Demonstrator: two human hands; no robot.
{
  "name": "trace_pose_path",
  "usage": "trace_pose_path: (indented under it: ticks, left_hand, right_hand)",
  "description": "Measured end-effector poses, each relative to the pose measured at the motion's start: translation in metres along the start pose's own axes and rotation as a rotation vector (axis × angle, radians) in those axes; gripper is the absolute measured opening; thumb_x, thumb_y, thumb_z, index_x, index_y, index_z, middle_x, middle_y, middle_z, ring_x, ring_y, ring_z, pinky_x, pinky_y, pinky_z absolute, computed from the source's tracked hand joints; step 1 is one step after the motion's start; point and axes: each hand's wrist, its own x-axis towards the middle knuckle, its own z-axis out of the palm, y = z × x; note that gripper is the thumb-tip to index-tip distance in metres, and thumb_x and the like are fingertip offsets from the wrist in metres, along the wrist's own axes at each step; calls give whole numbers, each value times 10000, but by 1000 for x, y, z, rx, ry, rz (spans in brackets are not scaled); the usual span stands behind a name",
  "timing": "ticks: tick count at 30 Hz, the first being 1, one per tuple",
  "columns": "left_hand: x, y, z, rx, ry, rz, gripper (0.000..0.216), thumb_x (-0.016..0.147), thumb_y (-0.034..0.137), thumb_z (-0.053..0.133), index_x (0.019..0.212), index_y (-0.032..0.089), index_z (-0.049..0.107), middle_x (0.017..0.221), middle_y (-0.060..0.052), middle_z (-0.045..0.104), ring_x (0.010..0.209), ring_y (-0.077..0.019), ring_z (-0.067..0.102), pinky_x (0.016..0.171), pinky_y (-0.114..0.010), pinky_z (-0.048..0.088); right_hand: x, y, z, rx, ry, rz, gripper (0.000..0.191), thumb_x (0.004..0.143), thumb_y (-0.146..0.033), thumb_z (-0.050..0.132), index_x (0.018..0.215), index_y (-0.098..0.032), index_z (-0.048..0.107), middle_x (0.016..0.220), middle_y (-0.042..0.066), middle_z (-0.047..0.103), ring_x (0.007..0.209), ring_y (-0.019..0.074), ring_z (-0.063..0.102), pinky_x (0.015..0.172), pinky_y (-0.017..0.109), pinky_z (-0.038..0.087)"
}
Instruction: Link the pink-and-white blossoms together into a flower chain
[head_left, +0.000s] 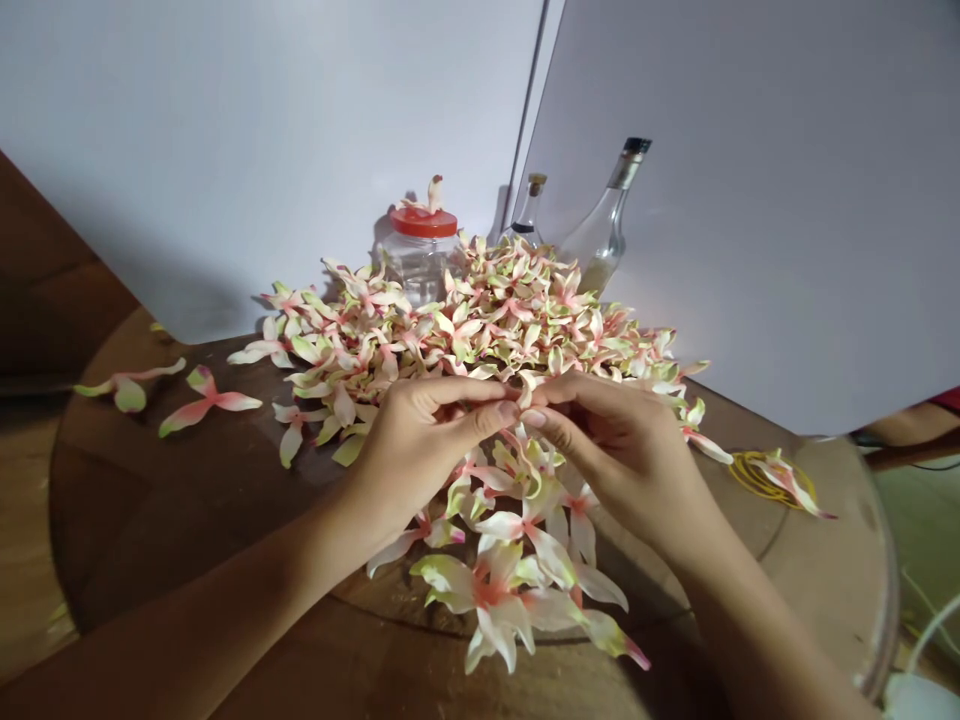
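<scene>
Both of my hands meet at the middle of the view, over a round table. My left hand (429,445) is closed in a pinch, thumb against fingers, on a small pale petal piece (527,388). From the other side my right hand (621,445) pinches the same piece, its thumb tip close to the left one. Fingers hide part of the piece. Just below the hands lies a cluster of white, pink-centred flowers (491,592) with green-tinged tips. Behind them spreads a big heap of similar loose petal pieces (517,320).
A clear jar with a red lid (424,222) stands behind the heap, beside a small corked bottle (529,212) and a tilted glass bottle (606,215). Yellow rubber bands (754,476) lie right on the brown table (202,520). White panels (315,130) rise behind.
</scene>
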Motion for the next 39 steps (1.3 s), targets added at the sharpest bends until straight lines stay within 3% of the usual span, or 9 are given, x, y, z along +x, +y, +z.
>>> trace_pose_path:
  ticks: [6,19,29,39]
  left_hand:
    - [0,2,0,-51,-51,-36,209,847,322,816,1026,215,837,1078,-74,816,1045,-251,752,953,-346,569]
    - [1,-5,-1,-119,-48,-68,182,837,320,840,1004,246,835,1044,-31,817,981,-175,738,879,-251,552]
    - [2,-3,0,-221,-81,-128,204,807,256,856,1001,199,837,1034,-68,812,1083,-238,728,980,-321,543]
    - [2,-5,1,-254,-65,-134,204,806,317,868,988,229,835,977,-34,804,981,-172,721,900,-259,532]
  right_hand:
    - [1,2,1,43,20,-15,90,966,-284,722,995,-212,767,873,21,731,757,140,641,679,264,479]
    - [-2,2,6,12,23,31,112,1001,-287,663,1030,-202,730,878,24,720,773,146,626,712,286,472]
    - [0,7,8,71,45,-19,111,973,-178,690,1038,-238,757,895,-12,725,805,123,648,736,266,476]
    - [-1,4,10,105,37,39,51,982,-225,683,991,-244,730,889,-27,716,784,112,623,699,266,460]
